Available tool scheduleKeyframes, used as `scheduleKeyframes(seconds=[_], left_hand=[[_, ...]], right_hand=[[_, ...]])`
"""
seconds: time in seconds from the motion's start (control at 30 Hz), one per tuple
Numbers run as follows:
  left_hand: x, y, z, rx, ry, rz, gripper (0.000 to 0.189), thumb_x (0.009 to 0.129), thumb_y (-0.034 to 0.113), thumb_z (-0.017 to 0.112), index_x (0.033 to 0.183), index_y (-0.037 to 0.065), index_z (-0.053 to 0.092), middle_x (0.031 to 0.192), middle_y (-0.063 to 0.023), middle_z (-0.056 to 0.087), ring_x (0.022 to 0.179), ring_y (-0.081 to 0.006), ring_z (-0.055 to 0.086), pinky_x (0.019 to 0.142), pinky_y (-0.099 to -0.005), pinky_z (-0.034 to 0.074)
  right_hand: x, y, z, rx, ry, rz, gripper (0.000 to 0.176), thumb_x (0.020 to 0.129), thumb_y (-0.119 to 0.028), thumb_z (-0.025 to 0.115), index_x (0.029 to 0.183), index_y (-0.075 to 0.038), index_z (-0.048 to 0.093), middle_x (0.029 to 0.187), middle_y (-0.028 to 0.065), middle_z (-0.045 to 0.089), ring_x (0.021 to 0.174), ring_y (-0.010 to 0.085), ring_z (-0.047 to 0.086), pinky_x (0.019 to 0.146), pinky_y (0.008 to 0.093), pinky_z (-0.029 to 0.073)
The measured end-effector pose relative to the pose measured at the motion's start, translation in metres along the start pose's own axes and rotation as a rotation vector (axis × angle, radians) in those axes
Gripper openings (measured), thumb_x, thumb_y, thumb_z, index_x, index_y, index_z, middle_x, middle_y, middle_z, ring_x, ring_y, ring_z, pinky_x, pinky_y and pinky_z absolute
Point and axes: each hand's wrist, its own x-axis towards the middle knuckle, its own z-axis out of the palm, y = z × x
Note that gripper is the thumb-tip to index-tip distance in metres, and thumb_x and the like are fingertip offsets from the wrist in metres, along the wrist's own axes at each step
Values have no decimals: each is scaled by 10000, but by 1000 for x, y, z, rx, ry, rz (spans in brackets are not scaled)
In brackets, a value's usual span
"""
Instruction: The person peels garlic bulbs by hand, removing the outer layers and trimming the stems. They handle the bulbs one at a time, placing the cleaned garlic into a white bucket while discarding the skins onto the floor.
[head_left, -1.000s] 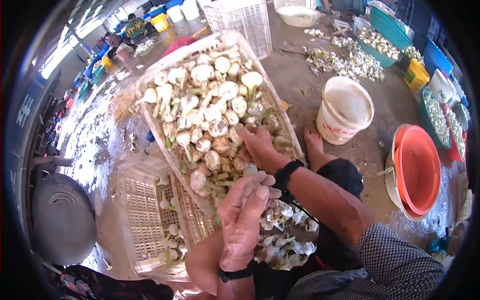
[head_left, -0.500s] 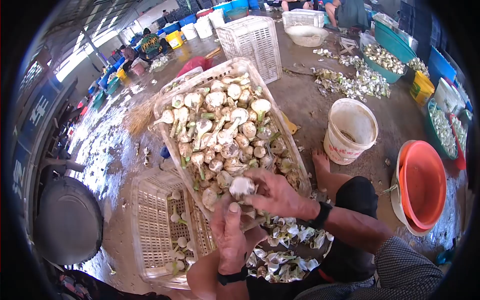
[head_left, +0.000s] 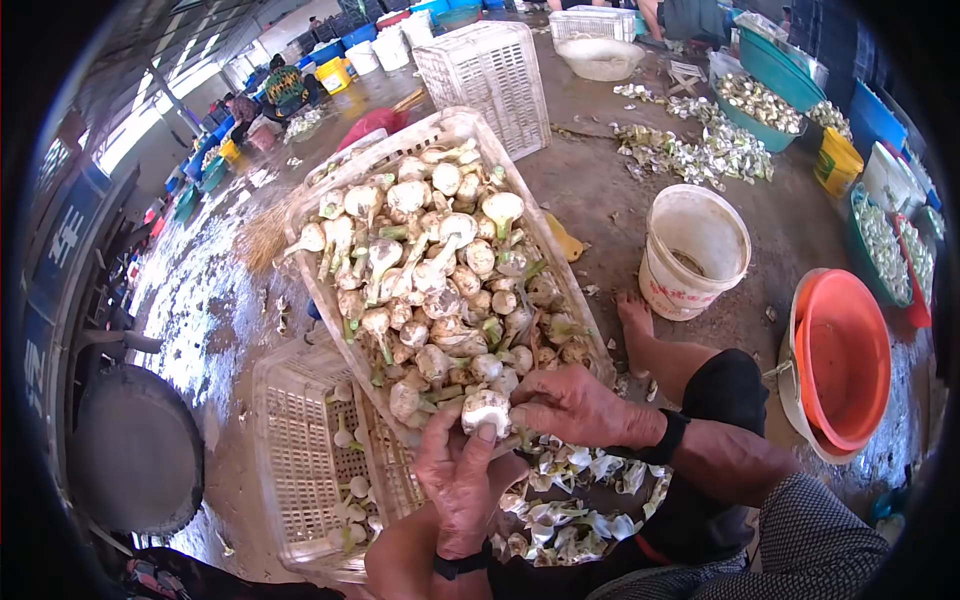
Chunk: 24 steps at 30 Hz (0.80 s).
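A pale garlic bulb [head_left: 486,412] is held at the near edge of a crate [head_left: 590,318] heaped with dirty garlic bulbs [head_left: 405,270]. My left hand [head_left: 458,475] grips the bulb from below, its thumb against the bulb's near side. At the bulb's right side are the bent, closed fingers of my right hand [head_left: 575,408]; whether they pinch a bit of skin is hidden. Peeled skins [head_left: 575,520] lie on the floor below my hands. A lower crate [head_left: 300,470] at the left holds a few trimmed bulbs [head_left: 350,515].
A white bucket [head_left: 695,250] stands right of the full crate, and red basins [head_left: 845,360] are farther right. A round black stool [head_left: 135,450] is at the left. Behind stand an upright crate [head_left: 485,85], a skin pile [head_left: 700,145] and seated people [head_left: 285,88].
The bulb has turned, and my right hand has shifted from over it to its right side. The whole view has moved slightly.
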Motion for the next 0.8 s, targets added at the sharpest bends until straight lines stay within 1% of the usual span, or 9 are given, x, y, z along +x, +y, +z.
scheduleKeyframes(seconds=[0.13, 0.2, 0.33, 0.43, 0.5, 0.57, 0.63, 0.73, 0.8], left_hand=[[2, -13, -9, 270, -74, 140, 383, 830, 22, 731, 1180, -3, 578, 1062, -114, 649, 968, -180, 618, 819, -322, 526], [3, -22, -8, 251, -85, 204, 387, 817, 17, 740, 1169, 3, 582, 1097, -124, 633, 969, -183, 617, 805, -317, 528], [3, -29, -6, 273, -123, 301, 392, 789, 4, 760, 1141, 13, 590, 1182, -144, 584, 983, -200, 618, 777, -320, 539], [0, -29, -7, 420, -146, 279, 401, 798, -48, 734, 1163, 2, 576, 1179, -127, 596, 1048, -206, 617, 869, -327, 536], [-2, -26, -2, 399, -149, 282, 389, 801, -48, 730, 1156, -4, 576, 1164, -129, 605, 1037, -204, 622, 867, -326, 538], [-3, -25, 0, 375, -151, 285, 378, 805, -47, 727, 1149, -10, 575, 1149, -130, 613, 1026, -203, 627, 865, -325, 541], [-4, -24, 0, 168, -103, 85, 405, 798, 1, 752, 1154, -11, 560, 1176, -135, 594, 984, -194, 630, 790, -325, 557], [-4, -7, 3, 96, -94, -33, 404, 807, 4, 747, 1157, -27, 549, 1174, -131, 597, 980, -200, 634, 786, -331, 559], [-2, -14, -1, 143, -124, 48, 406, 803, 8, 751, 1156, -21, 553, 1178, -136, 595, 982, -205, 635, 787, -330, 559]], right_hand=[[-4, 3, -1, -64, 5, 14, 241, 892, -218, 666, 945, 14, 627, 726, 192, 626, 648, 282, 653, 593, 375, 500], [-5, 9, 1, -75, 29, -38, 205, 877, -196, 662, 891, 5, 624, 696, 206, 600, 629, 350, 631, 563, 408, 485], [-9, 10, 1, -161, 11, -51, 169, 872, -165, 643, 841, -5, 598, 677, 200, 585, 622, 383, 610, 552, 427, 476], [-12, 13, 4, -203, 50, -78, 151, 863, -135, 620, 798, -10, 567, 653, 193, 567, 603, 397, 592, 544, 439, 469], [-14, 16, 3, -277, 54, -70, 98, 856, -52, 593, 940, -7, 613, 724, 180, 606, 643, 366, 629, 566, 402, 493], [-13, 11, 4, -236, 97, -69, 79, 855, -82, 597, 878, -7, 591, 686, 186, 586, 628, 381, 613, 555, 417, 481], [-11, 3, 0, -192, 132, -74, 117, 854, -113, 601, 816, -8, 568, 648, 192, 565, 612, 396, 597, 544, 433, 469], [-8, -2, -6, 21, -13, 58, 116, 856, -116, 612, 844, -5, 580, 653, 193, 569, 619, 387, 605, 546, 429, 470], [-8, 5, -6, -106, 6, -73, 128, 855, -124, 628, 864, -2, 590, 664, 193, 576, 619, 380, 608, 548, 426, 470]])
